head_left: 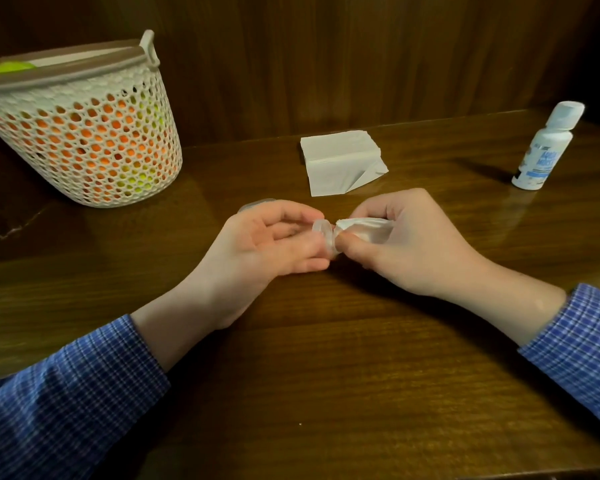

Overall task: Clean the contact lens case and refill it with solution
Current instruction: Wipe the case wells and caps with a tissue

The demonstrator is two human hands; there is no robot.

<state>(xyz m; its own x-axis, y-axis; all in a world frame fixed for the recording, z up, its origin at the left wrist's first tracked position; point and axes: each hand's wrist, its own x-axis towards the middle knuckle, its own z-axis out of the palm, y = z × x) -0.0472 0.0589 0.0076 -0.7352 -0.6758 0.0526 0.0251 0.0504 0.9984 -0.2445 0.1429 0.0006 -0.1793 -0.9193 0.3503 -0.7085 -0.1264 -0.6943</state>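
My left hand [271, 240] pinches a small clear contact lens case [324, 237] between thumb and fingertips, just above the wooden table [326, 375]. My right hand [406, 244] grips a crumpled white tissue [364, 228] and presses its end against the case. A second clear piece [253, 204], perhaps a cap, lies on the table behind my left hand, mostly hidden. The white solution bottle [544, 147] with blue lettering stands upright at the far right, its cap on.
A stack of white tissues [340, 161] lies behind my hands at the table's middle. A white perforated basket [80, 133] with orange and green contents stands at the back left. Dark wood panelling runs behind the table.
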